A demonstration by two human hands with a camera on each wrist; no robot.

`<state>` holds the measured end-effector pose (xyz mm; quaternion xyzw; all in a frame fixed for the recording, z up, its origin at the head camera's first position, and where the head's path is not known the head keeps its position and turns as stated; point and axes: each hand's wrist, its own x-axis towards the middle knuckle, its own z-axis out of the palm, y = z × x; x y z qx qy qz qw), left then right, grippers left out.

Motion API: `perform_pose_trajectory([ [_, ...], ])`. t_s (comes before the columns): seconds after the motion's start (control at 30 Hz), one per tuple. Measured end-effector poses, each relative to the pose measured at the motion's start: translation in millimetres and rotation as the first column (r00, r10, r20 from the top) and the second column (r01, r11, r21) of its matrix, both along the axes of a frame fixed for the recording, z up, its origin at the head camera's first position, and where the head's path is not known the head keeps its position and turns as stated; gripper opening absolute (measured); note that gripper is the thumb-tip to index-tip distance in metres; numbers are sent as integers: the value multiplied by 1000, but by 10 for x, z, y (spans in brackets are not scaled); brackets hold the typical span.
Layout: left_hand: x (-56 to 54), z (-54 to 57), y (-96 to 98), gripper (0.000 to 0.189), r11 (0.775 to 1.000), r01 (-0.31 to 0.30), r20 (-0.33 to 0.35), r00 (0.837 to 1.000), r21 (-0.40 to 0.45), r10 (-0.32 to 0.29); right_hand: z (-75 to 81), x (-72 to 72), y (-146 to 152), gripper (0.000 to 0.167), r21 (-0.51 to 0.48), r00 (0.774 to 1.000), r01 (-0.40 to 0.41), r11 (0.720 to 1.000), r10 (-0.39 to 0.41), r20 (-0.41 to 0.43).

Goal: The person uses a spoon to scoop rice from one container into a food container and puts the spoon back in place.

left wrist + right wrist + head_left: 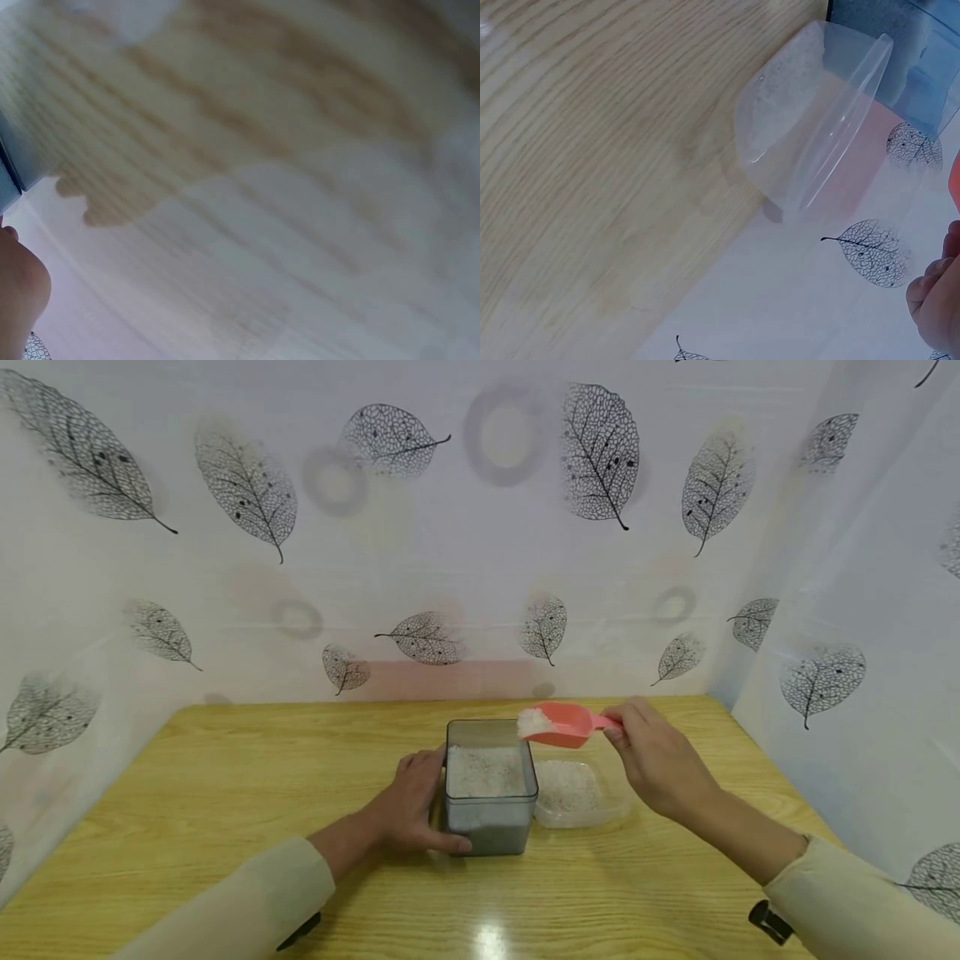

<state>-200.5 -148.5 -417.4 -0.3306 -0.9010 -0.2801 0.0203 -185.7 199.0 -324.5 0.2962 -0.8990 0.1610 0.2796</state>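
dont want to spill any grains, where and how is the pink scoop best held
Probably best by its slim handle, from the right, where the right hand has its grip: the handle points that way, while the open mouth of the pink scoop, bearing white grains, faces left toward the gray container.

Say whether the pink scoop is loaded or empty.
Partly loaded: white grains sit at the front of the pink scoop, held by the right hand.

- Yellowish wood-grain tabletop (240,785), a bright reflection (491,941) on it
- Pale backdrop (465,547) behind it, printed with dark veined leaves (602,452), grey rings (478,427), a pink band (453,679)
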Motion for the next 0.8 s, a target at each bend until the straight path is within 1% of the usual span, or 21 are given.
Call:
perform_pose_trajectory([
  [0.1,10,11,3,128,1000,-1,1,1000,-4,1,-48,10,123,8,7,1000,25,1000,-25,19],
  [0.23,18,16,4,129,1000,-2,5,1000,-4,2,-121,20,272,9,15,998,54,998,-54,18],
  [0.5,17,4,-3,128,1000,0,10,1000,12,0,-263,25,446,12,72,998,56,996,-58,33],
  [0.6,15,5,-3,128,1000,5,5,1000,15,-5,-319,8,485,12,105,999,45,993,-46,8],
  [0.73,11,9,-3,128,1000,9,3,1000,16,-9,-385,-29,531,10,146,999,17,989,-10,-50],
  [0.8,7,10,-2,129,1000,9,1,1000,14,-9,-410,-45,552,14,159,997,10,987,1,-72],
])
